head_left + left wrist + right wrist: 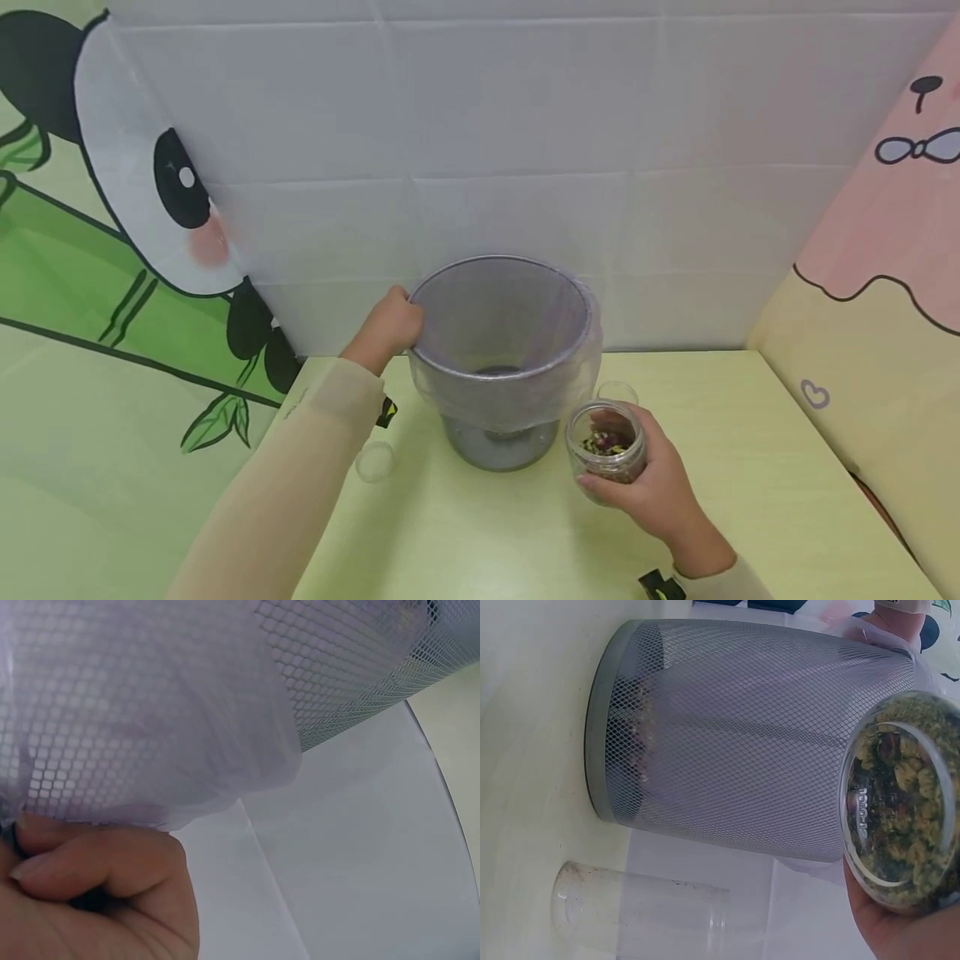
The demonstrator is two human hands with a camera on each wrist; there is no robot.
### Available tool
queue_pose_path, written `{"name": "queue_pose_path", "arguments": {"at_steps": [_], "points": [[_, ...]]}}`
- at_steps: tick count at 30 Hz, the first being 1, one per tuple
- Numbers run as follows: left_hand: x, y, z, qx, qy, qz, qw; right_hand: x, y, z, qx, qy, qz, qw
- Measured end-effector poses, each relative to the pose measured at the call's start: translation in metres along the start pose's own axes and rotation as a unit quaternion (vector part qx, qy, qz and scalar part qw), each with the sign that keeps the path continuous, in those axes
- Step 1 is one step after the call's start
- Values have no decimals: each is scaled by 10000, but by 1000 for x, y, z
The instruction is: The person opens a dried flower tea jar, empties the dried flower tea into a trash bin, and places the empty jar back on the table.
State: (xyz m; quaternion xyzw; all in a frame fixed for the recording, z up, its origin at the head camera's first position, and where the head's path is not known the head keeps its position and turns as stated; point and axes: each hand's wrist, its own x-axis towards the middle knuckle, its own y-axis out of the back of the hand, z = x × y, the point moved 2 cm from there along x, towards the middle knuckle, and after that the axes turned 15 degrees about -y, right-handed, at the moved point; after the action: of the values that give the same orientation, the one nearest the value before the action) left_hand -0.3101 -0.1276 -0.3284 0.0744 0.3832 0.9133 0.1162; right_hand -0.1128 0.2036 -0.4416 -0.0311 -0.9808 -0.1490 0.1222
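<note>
A grey wire mesh bin (501, 454) stands upright on the table, lined with a thin translucent plastic bag (517, 406) folded over its rim. My left hand (392, 323) grips the left side of that bag-covered rim; its curled fingers (127, 862) show in the left wrist view. To the right of the bin, my right hand (663, 492) holds an open clear jar (900, 795) partly filled with dried flowers and herbs (607, 443). The jar is apart from the table, its bottom facing the right wrist camera. Through the mesh, small dried bits (641, 735) show low in the bin.
One clear, round-mouthed container (374, 462) stands left of the bin. Another clear container (652, 911) stands to its right, partly behind my right hand in the head view. A pale wall covering (517, 108) rises behind the table (735, 467), with printed panels on both sides.
</note>
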Motion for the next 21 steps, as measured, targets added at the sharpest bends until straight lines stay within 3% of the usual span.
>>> {"name": "queue_pose_path", "arguments": {"at_steps": [21], "points": [[-3,0,1,-32,88,2,10000,13,34,-29,55,385,-81,9992]]}}
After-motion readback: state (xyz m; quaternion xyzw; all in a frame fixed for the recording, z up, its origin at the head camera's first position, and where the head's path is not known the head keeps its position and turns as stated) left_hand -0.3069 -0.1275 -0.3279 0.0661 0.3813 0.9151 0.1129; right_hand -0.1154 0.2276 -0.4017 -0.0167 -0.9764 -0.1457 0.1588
